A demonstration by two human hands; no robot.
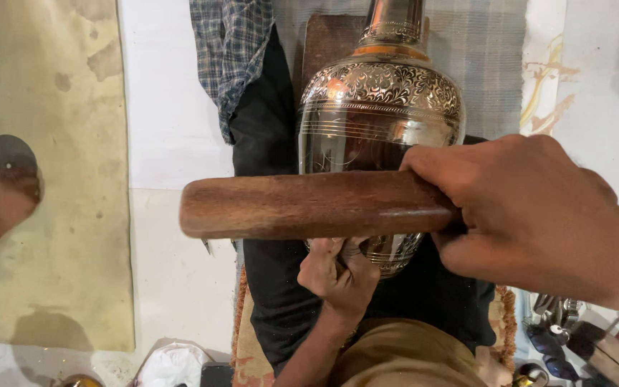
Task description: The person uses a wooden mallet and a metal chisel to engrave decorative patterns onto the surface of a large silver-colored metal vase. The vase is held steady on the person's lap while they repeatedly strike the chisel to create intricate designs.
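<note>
A shiny engraved metal vase (381, 107) lies across my lap, its neck pointing away from me. My right hand (531, 215) grips one end of a thick brown wooden mallet (302, 206), which is held level across the vase's lower body. My left hand (338, 276) is below the mallet, fingers curled against the base of the vase; whatever it pinches is hidden. My dark trousers (274, 287) are under the vase.
A checked shirt hem (231, 50) hangs at the top. Another person's foot in a sandal (1, 186) rests at the left on a tan mat (51, 179). Metal tools (582, 344) lie at the lower right. A white cloth (173, 365) sits at the bottom.
</note>
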